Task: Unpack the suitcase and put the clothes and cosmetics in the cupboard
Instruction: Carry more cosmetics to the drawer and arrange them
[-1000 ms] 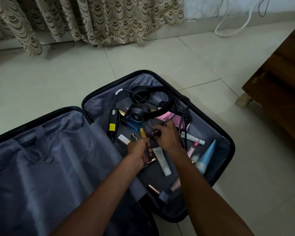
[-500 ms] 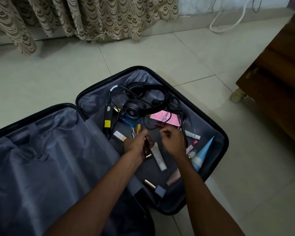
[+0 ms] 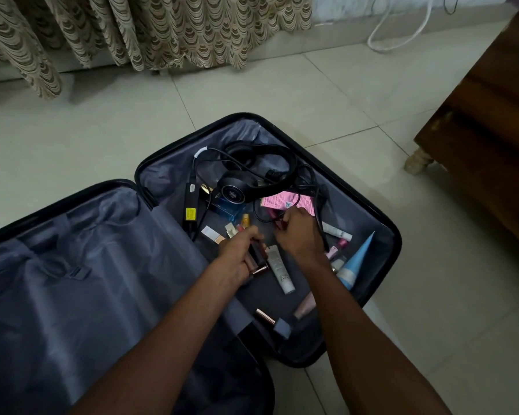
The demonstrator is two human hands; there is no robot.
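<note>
A black suitcase [image 3: 393, 235] lies open on the floor, lined in grey. Its right half holds loose cosmetics: a white tube [image 3: 280, 269], a light blue tube [image 3: 357, 260], a pink sachet [image 3: 285, 201], and several small lipsticks and bottles. My left hand [image 3: 240, 253] grips a few dark, slim cosmetic sticks. My right hand [image 3: 300, 232] reaches in beside it and pinches a small dark red item near a black cable. Black headphones [image 3: 246, 184] lie at the far end. The left half [image 3: 72, 280] shows only lining.
Pale floor tiles [image 3: 132, 130] surround the case. A brown wooden piece of furniture [image 3: 486, 145] with a turned leg stands at the right. Patterned curtains [image 3: 162, 31] hang at the back, with a white cable [image 3: 402, 34] on the floor near the wall.
My right hand drew back toward me half a second ago, then reached forward again to the item by the cable. My left hand stays on the sticks. The camera view shifted slightly.
</note>
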